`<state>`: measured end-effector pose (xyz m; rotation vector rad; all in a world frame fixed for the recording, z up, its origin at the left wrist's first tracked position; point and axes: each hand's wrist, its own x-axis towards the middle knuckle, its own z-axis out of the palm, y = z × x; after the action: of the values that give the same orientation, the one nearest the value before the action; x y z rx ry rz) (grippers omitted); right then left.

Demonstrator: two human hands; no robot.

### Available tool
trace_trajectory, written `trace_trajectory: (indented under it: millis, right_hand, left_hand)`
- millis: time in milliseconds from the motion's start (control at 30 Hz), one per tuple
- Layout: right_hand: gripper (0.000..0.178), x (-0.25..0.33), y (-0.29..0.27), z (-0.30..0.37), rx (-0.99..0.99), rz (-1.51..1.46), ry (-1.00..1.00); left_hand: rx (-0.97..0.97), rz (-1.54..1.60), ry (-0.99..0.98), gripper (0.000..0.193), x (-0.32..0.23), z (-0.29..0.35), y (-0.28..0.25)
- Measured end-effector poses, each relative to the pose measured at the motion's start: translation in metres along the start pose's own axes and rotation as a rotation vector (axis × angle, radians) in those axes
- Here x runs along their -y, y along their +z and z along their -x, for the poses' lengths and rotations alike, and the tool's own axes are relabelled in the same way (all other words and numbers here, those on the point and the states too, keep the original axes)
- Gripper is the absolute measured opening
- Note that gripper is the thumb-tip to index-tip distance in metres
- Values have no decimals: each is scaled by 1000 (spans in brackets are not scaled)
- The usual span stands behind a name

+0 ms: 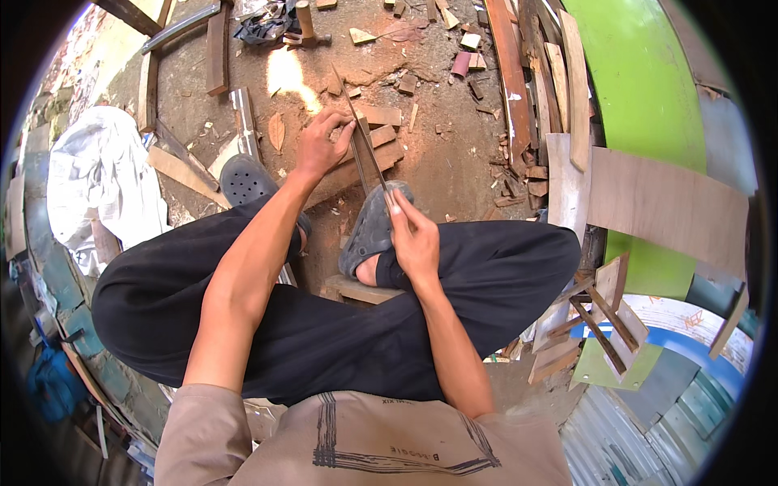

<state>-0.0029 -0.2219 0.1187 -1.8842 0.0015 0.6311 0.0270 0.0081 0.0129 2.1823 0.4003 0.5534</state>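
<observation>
My right hand (415, 235) is closed round the near end of a long, thin, dark blade (369, 144), seen nearly edge-on, so its exact kind is unclear. The blade points forward and slightly left, above my right shoe (369, 229). My left hand (326, 144) is closed in a pinch beside the blade's middle, at a narrow wooden strip (357, 162) running under it. Fingers partly hide that strip. Below and around it lie wooden boards (381, 154) on the ground. My left shoe (245, 180), grey with holes, stands left of them.
A hammer (306, 28) and dark plastic (263, 24) lie at the far side. Wood offcuts (408, 83) litter the dirt. Long planks (510, 89) are stacked right, beside a green panel (648, 105). White cloth (101, 174) lies left; a small wooden frame (604, 316) stands lower right.
</observation>
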Motion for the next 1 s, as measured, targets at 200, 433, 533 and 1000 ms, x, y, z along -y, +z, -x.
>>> trace_trajectory:
  millis: [200, 433, 533, 1000]
  right_hand:
    - [39, 4, 35, -44, -14, 0, -9]
    - [42, 13, -2, 37, 4, -48, 126]
    - [40, 18, 29, -29, 19, -40, 175]
    - [42, 11, -5, 47, -9, -59, 218]
  left_hand:
    - [-17, -24, 26, 13, -3, 0, 0]
    - [-62, 45, 37, 9, 4, 4, 3]
    - [-88, 50, 14, 9, 2, 5, 2]
    - [-2, 32, 91, 11, 13, 0, -2]
